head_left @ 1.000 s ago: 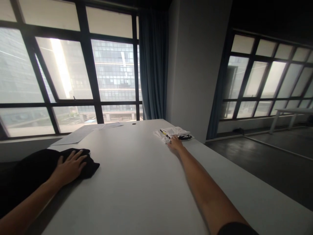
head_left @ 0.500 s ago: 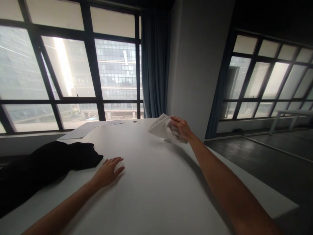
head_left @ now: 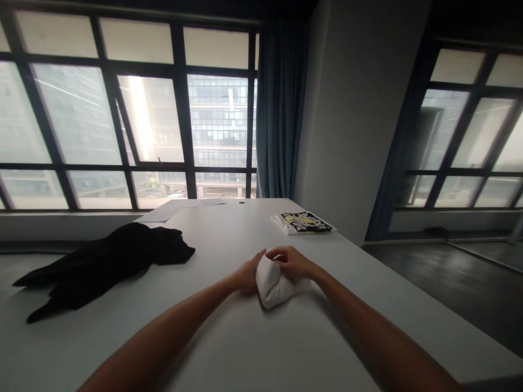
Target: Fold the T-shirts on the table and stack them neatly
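A bunched piece of white cloth (head_left: pixel 274 288) is between my two hands, low over the middle of the table; whether it is a garment cannot be made out. My left hand (head_left: pixel 247 274) closes on its left side, fingers partly hidden behind it. From the right, my right hand (head_left: pixel 291 262) grips the top edge with bent fingers. Beyond the hands lies a folded white piece of clothing (head_left: pixel 306 223) with a black and yellow print. To the left, a black garment (head_left: pixel 118 258) is spread in a crumpled heap.
The white table (head_left: pixel 229 343) stretches toward the windows, its right edge beside dark floor. Paper sheets (head_left: pixel 163 211) lie at its far left, near a small round dark spot (head_left: pixel 241 202). A blue curtain (head_left: pixel 280 114) and a grey pillar (head_left: pixel 347 125) stand behind.
My right hand has brought the white cloth nearer from the far right. My left hand, open before, has moved right and taken hold of it. The printed folded clothing now shows.
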Demonstrator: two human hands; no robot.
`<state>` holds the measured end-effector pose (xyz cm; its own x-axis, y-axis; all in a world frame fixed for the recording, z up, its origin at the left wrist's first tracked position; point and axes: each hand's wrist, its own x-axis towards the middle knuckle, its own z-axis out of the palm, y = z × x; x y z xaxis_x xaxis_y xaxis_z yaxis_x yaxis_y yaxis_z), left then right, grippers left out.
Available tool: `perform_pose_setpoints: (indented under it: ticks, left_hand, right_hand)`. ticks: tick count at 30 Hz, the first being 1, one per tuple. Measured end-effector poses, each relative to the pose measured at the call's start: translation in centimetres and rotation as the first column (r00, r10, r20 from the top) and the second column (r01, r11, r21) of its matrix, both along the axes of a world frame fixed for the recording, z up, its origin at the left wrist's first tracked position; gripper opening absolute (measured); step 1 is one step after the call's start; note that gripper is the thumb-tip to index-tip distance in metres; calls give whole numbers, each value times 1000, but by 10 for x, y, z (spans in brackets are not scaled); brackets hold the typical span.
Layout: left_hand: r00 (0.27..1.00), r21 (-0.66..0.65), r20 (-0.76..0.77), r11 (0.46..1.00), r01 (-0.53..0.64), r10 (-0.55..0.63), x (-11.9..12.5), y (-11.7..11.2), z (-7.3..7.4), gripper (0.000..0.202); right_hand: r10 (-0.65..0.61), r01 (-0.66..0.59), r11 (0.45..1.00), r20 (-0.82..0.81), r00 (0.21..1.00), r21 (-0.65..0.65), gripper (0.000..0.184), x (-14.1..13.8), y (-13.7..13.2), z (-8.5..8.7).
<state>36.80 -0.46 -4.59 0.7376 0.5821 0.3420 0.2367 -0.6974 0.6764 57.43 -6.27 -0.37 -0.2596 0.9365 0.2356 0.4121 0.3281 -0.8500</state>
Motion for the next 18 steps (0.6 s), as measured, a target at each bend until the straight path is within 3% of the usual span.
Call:
perform_pose_setpoints:
  ticks: [3,5,7,9,11,13,14,16,17,18]
  left_hand:
    - [989,-81,146,997,-5,16,-11,3,12,67]
    - [978,-118,178,989,-85,105,-30,12,29,46]
    - [951,-103,224,975,-195,214,-56,24,48,33]
    - [897,-65,308,948,-313,317,-85,34,67,32]
    - [812,-73,409,902,-425,416,-115,40,83,37]
    - [759,-134,446,874,-467,474,-142,42,98,43]
    - [753,-156,440,868,-471,488,-153,42,106,45]
    - [754,-131,396,845,-519,524,-171,43,124,47]
    - [731,-87,375,807,-585,570,-179,44,136,46]
    - [682,-32,367,742,-670,632,-187,46,149,44]
  right_hand:
    - [-55,58,998,-98,994,31,37,1,4,14]
    - [-99,108,993,-140,985,55,36,7,7,25]
    - [-70,71,997,-154,986,3,36,13,7,37]
    - [63,-84,985,-139,988,-152,41,19,6,47]
    - [224,-251,906,-118,967,-340,50,20,6,55]
    - [318,-305,837,-48,947,-455,57,14,9,61]
    - [320,-266,841,37,947,-471,55,9,13,64]
    - [144,-43,943,291,946,-330,40,-6,23,70]
    - [-45,108,984,392,919,-141,31,-14,29,74]
    - [-260,243,965,426,866,95,26,-23,35,77]
